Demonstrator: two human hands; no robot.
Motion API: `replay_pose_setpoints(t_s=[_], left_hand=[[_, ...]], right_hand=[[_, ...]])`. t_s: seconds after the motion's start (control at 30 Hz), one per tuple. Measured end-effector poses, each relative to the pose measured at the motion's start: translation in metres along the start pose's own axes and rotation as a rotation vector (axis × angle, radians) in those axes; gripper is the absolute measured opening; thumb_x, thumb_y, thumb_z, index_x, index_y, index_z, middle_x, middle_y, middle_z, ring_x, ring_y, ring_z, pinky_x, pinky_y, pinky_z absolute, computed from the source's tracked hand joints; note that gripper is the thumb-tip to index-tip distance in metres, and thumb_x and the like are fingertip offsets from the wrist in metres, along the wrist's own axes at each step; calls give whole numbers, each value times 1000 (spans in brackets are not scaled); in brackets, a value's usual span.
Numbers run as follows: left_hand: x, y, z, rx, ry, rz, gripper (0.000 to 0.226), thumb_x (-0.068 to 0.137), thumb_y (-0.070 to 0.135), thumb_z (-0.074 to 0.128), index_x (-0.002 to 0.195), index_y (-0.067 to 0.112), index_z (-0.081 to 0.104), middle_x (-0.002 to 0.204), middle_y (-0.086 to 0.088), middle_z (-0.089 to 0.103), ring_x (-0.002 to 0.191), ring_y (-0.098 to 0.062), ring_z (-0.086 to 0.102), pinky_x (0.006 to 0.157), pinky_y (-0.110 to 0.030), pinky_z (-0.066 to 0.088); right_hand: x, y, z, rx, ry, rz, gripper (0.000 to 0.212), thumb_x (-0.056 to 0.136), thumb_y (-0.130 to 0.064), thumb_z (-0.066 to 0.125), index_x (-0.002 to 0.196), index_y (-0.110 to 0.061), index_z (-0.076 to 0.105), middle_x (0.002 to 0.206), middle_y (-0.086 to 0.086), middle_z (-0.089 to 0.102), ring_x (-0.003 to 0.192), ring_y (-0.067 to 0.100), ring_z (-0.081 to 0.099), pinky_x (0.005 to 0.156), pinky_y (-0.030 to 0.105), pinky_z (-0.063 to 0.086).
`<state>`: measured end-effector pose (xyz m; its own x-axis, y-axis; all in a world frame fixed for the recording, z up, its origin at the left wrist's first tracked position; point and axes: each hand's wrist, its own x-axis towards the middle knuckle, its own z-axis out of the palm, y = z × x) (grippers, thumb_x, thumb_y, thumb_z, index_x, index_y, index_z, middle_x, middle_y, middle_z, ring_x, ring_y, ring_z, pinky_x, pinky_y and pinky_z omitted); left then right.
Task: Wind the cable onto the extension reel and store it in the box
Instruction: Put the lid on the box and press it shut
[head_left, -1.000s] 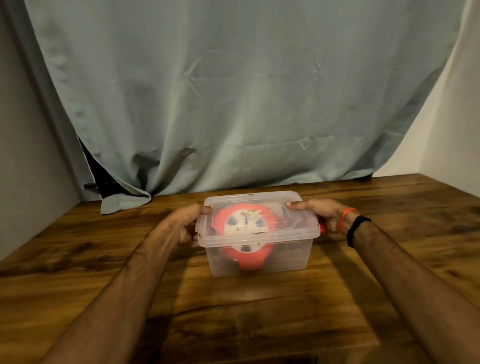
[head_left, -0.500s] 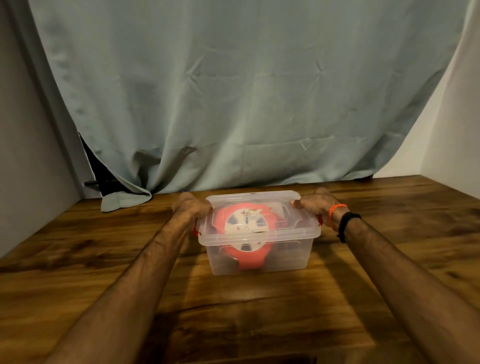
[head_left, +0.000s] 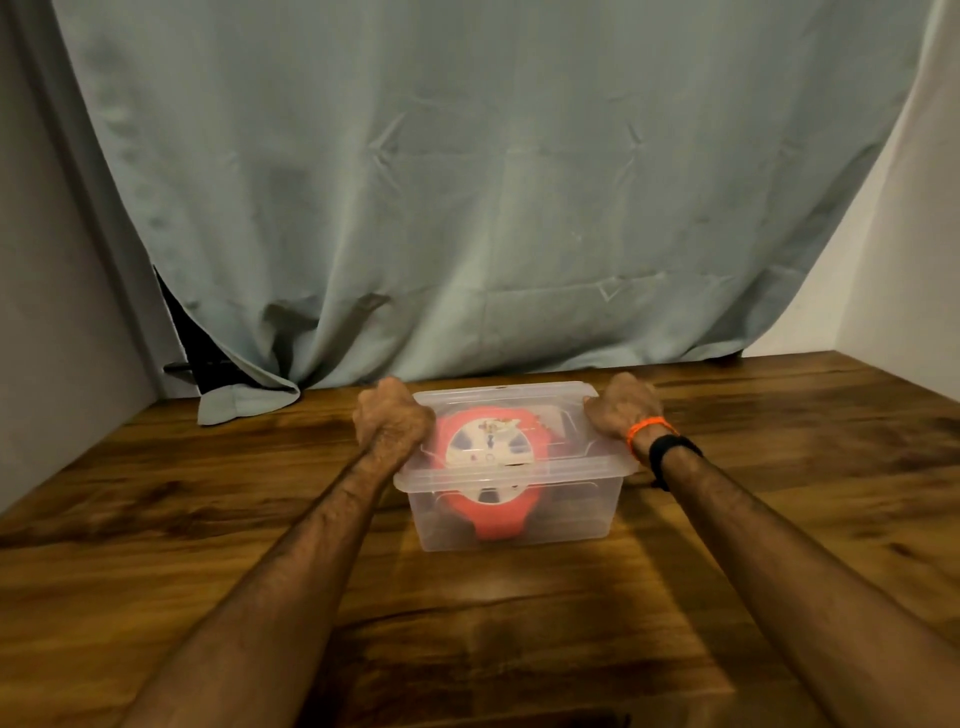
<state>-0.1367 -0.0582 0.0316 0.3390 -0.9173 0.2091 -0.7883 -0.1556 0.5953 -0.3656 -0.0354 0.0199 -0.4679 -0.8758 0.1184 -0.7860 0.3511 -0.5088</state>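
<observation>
Clear plastic forms the box (head_left: 519, 512) standing on the wooden table (head_left: 208, 545) with its lid (head_left: 511, 462) on, and the red reel (head_left: 491, 467) lies inside it, seen through the walls. Left hand (head_left: 392, 421) is curled over the lid's left edge and right hand (head_left: 621, 405) presses on its right edge, fingers bent down over the rim on each side. An orange band (head_left: 649, 428) and a black band (head_left: 670, 449) circle the right wrist, and a grey-green curtain (head_left: 467, 182) hangs behind.
</observation>
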Motion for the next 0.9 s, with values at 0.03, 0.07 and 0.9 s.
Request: replay_pose_setpoints(t_s=[0.03,0.07,0.9], left_hand=[[1,-1,0,1,-5,2,25,87,20,72,105,3,66,121,-20,62,108,-35,60,76,-36,53],[2,-2,0,4,-6,11,25,88,19,71,105,3,66,120,-20,62,107,-35,60,78,-36,54],[-33,-24,16,410,-129,887,57,103,52,25,150,24,39,157,-1,39,143,-19,34,116,-36,27]], right_hand=[[1,-3,0,3,53,-7,31,92,-24,57,104,3,66,117,22,66,110,36,60,81,31,46],[-2,-5,-2,23,60,-14,31,92,-25,58,103,2,66,117,21,66,108,36,60,78,30,45],[-45,-3,18,-340,18,-852,76,90,-71,19,148,-25,36,155,6,35,142,18,33,115,35,28]])
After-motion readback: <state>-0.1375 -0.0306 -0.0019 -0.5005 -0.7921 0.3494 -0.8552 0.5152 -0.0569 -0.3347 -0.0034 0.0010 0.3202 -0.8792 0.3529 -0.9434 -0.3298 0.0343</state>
